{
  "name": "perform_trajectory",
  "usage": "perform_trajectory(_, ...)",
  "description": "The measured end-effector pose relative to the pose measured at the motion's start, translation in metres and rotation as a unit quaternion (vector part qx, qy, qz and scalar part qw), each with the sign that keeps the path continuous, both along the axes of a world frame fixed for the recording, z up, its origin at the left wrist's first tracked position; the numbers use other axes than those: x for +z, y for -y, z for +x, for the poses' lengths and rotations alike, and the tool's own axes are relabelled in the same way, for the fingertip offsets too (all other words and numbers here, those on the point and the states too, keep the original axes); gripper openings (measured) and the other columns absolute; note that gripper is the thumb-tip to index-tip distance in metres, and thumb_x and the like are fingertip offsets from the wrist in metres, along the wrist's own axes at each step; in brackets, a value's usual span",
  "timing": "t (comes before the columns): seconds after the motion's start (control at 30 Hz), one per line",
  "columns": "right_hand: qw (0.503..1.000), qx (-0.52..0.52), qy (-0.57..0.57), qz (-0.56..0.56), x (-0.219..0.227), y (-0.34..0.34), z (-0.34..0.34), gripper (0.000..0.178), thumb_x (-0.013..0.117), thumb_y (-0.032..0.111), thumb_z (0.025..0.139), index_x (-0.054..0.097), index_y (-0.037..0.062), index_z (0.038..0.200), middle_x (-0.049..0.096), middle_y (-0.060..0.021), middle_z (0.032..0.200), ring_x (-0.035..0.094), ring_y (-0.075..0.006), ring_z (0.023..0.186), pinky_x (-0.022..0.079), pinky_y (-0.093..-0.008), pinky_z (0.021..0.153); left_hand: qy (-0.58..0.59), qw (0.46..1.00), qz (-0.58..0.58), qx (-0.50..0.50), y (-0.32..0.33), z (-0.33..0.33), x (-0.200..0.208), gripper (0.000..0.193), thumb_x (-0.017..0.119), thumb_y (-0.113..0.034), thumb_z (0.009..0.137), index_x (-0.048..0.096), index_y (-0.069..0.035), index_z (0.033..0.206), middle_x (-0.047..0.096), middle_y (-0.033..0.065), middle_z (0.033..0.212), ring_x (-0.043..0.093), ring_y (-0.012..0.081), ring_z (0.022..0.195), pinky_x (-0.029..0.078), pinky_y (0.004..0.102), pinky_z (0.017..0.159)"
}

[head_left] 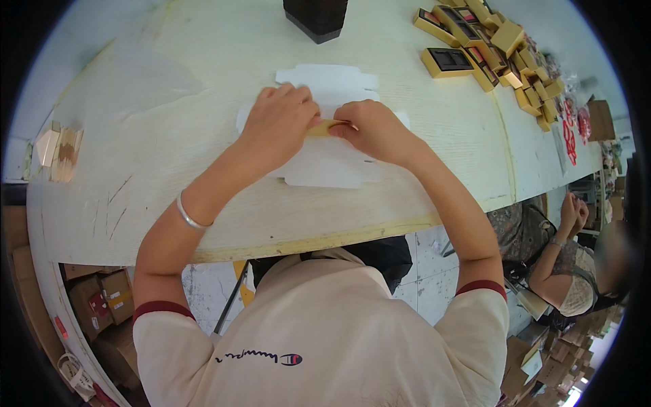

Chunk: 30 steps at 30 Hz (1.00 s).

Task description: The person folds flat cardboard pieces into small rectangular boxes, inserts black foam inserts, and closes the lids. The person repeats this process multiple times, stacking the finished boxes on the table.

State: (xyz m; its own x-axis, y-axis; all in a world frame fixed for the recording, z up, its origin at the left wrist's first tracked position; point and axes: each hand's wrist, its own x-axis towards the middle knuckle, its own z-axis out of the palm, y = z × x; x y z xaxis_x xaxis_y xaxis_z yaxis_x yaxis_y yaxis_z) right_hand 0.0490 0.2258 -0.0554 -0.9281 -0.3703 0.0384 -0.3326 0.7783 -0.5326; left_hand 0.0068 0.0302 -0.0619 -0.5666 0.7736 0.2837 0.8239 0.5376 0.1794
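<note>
A flat white carton blank with cut flaps lies on the table in front of me. Over its middle I hold a small gold-tan strip, which looks like card or paper. My left hand grips its left end, fingers curled and knuckles up. At the other end, my right hand pinches the strip between thumb and fingers. Much of the strip is hidden by the fingers, so its full shape cannot be made out.
Gold boxes, some with dark inserts, are heaped at the far right. A dark block-shaped object stands at the back. Clear plastic film and stacked small boxes lie left. A co-worker sits at the right.
</note>
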Motion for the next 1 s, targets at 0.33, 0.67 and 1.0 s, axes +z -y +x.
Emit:
perform_trajectory(0.33,0.979,0.013,-0.127,-0.157,0.037,0.031,0.063,0.029,0.068,0.018,0.080,0.058,-0.0009,0.101,0.059,-0.0169,0.101,0.059,-0.0365,0.085,0.050,-0.0400,0.073,0.541,0.727,0.422,0.024,-0.005,0.060,0.027,0.066,0.057,-0.023,0.093,0.018,-0.008,0.144,0.052,0.0093,0.114,0.052,0.0153,0.102,0.043,0.0318,0.089)
perform_trajectory(0.67,0.904,0.104,-0.395,0.129,0.028,-0.036,0.097,0.020,0.065,0.011,0.074,0.066,0.0043,0.092,0.064,-0.0075,0.103,0.060,-0.0238,0.099,0.046,-0.0410,0.089,0.589,0.789,0.167,0.053,0.010,0.004,0.047,0.035,0.052,-0.014,0.092,0.052,-0.003,0.125,0.055,-0.0014,0.089,0.052,0.0081,0.082,0.043,0.0230,0.073)
perform_trajectory(1.0,0.985,-0.030,0.149,-0.086,0.000,-0.016,0.036,0.020,0.073,0.019,0.079,0.061,0.0043,0.085,0.063,-0.0084,0.078,0.059,-0.0239,0.073,0.045,-0.0327,0.064,0.046,0.994,0.089,-0.042,-0.004,0.042,0.033,0.041,0.072,-0.026,0.077,0.059,-0.010,0.113,0.053,0.0077,0.104,0.051,0.0265,0.095,0.043,0.0387,0.080)
